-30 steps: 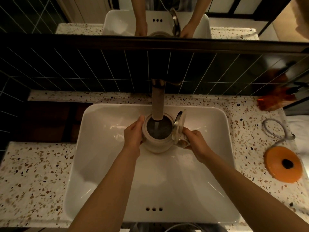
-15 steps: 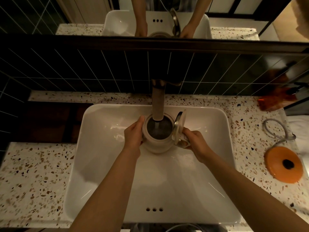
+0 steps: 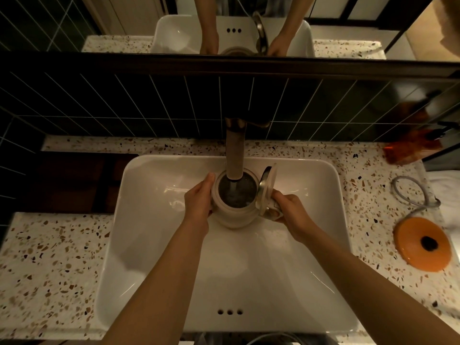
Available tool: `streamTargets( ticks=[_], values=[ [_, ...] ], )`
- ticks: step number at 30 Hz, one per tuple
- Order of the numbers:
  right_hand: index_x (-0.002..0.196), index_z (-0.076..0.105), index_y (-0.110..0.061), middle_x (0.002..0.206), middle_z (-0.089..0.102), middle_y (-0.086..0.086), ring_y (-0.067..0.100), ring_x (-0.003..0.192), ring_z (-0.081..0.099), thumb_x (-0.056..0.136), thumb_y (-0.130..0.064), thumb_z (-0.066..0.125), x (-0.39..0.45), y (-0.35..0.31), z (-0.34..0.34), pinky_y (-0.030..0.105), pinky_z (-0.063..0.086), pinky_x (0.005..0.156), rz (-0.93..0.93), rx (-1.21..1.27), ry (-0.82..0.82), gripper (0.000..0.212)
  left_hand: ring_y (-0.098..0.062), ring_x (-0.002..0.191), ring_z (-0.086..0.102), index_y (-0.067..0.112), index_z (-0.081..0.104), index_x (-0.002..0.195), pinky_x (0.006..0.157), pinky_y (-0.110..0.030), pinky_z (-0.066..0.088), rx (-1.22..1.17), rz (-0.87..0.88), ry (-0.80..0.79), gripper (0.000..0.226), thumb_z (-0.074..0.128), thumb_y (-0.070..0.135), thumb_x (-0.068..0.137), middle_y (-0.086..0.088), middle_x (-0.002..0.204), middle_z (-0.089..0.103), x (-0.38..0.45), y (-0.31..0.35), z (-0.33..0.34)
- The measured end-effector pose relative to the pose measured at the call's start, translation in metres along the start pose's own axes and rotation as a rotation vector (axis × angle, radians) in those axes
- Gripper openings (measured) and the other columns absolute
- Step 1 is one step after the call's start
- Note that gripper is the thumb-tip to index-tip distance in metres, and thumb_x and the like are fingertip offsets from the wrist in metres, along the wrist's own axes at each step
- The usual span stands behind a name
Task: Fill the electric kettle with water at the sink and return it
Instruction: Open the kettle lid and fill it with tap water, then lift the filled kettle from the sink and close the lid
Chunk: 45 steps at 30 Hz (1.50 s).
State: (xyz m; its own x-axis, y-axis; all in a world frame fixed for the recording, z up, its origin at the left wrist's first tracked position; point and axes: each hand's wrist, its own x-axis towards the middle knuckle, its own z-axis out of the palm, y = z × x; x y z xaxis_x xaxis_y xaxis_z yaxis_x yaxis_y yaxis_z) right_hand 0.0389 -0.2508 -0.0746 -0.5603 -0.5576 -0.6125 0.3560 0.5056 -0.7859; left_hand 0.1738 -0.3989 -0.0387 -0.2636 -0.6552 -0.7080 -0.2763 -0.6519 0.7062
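Kettle [image 3: 234,210] filling under the faucet [image 3: 234,155], lid [image 3: 266,189] flipped open.
Sitting mid-sink [image 3: 154,245]; left hand [image 3: 199,202] cupping its side, right hand [image 3: 290,211] gripping the handle. Getting heavier, likely wet and slippery; lift by handle toward orange base [image 3: 423,245] at counter's [image 3: 54,265] right edge.

I hold the cream kettle [image 3: 231,215] in the white sink [image 3: 149,245] under the tap [image 3: 234,155], water streaming into its open mouth. My left hand [image 3: 199,202] cups its side, my right hand [image 3: 290,211] grips the handle beside the raised lid [image 3: 266,188]. The orange base [image 3: 423,245] sits on the speckled surface [image 3: 49,270].
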Motion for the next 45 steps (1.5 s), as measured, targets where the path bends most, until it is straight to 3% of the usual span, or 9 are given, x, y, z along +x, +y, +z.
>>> streamTargets(
  ticks=[9,14,18,25,32,35,38,42,45],
  values=[
    [0.098,0.057,0.024,0.097,0.058,0.046,0.034,0.083,0.060,0.066,-0.059,0.060,0.000,-0.003,0.004,0.053,0.053,0.093,-0.008,0.048,0.003,0.090,-0.024,0.120,0.056,0.020,0.068,0.115,0.105,-0.046,0.043,0.040,0.009,0.016,0.035,0.068,0.037,0.084,-0.001,0.119,0.066,0.009,0.012,-0.004],
    [0.097,0.058,0.023,0.084,0.060,0.034,0.033,0.083,0.061,0.072,-0.056,0.060,0.002,-0.002,0.003,0.058,0.051,0.096,0.019,0.021,0.024,0.083,-0.016,0.141,0.035,0.019,0.042,0.147,0.108,-0.019,0.027,0.323,0.640,0.079,0.054,0.054,0.012,0.095,-0.001,0.153,0.042,0.006,0.046,0.010],
    [0.087,0.069,0.014,0.081,0.064,0.024,0.034,0.083,0.063,0.088,-0.042,0.058,0.004,0.000,0.002,0.054,0.053,0.092,0.046,0.014,0.032,0.056,-0.020,0.150,0.013,0.018,0.031,0.152,0.122,-0.031,0.013,0.802,1.243,-0.111,0.056,0.045,0.012,0.097,-0.001,0.160,0.028,0.000,0.077,0.035],
    [0.096,0.055,0.025,0.082,0.059,0.025,0.033,0.080,0.059,0.065,-0.060,0.061,0.002,-0.004,0.003,0.046,0.056,0.086,0.049,-0.009,0.032,0.091,-0.019,0.152,0.006,0.021,0.043,0.146,0.123,-0.044,0.006,1.330,1.353,-0.291,0.044,0.036,0.027,0.103,0.003,0.163,0.021,0.021,0.062,0.050],
    [0.100,0.055,0.026,0.085,0.056,0.041,0.033,0.082,0.059,0.078,-0.051,0.059,0.004,-0.004,0.002,0.050,0.055,0.091,0.041,0.006,0.025,0.080,-0.014,0.150,0.014,0.019,0.067,0.122,0.122,-0.039,0.000,0.978,1.182,-0.430,0.031,0.046,0.022,0.100,0.002,0.155,0.040,0.014,0.070,0.050],
    [0.100,0.056,0.025,0.083,0.058,0.036,0.033,0.083,0.061,0.084,-0.048,0.059,0.006,0.000,0.001,0.049,0.054,0.091,0.043,0.018,0.030,0.075,-0.013,0.147,0.022,0.016,0.070,0.115,0.120,-0.031,0.011,0.623,1.034,-0.274,0.025,0.053,0.016,0.097,0.002,0.149,0.048,0.010,0.063,0.038],
    [0.100,0.056,0.025,0.082,0.058,0.035,0.032,0.082,0.061,0.080,-0.049,0.060,0.007,0.001,0.001,0.052,0.053,0.093,0.042,0.027,0.037,0.076,-0.011,0.142,0.033,0.014,0.069,0.117,0.108,-0.011,0.024,0.311,0.808,-0.021,0.026,0.055,0.009,0.096,0.001,0.145,0.052,0.013,0.052,0.016],
    [0.095,0.054,0.025,0.078,0.056,0.026,0.031,0.080,0.058,0.067,-0.057,0.062,0.008,0.003,0.002,0.056,0.050,0.096,0.036,0.017,0.037,0.087,-0.014,0.129,0.047,0.017,0.057,0.132,0.103,-0.025,0.037,0.185,0.424,0.080,0.036,0.057,0.016,0.095,0.001,0.138,0.054,0.019,0.024,-0.011],
    [0.081,0.066,0.009,0.078,0.057,0.021,0.029,0.079,0.058,0.069,-0.057,0.062,0.007,0.004,0.003,0.055,0.050,0.097,0.034,0.013,0.031,0.067,-0.015,0.120,0.053,0.019,0.062,0.119,0.098,-0.027,0.038,0.003,0.135,0.043,0.026,0.059,0.027,0.095,0.004,0.118,0.062,0.022,0.001,-0.018]
  ],
)
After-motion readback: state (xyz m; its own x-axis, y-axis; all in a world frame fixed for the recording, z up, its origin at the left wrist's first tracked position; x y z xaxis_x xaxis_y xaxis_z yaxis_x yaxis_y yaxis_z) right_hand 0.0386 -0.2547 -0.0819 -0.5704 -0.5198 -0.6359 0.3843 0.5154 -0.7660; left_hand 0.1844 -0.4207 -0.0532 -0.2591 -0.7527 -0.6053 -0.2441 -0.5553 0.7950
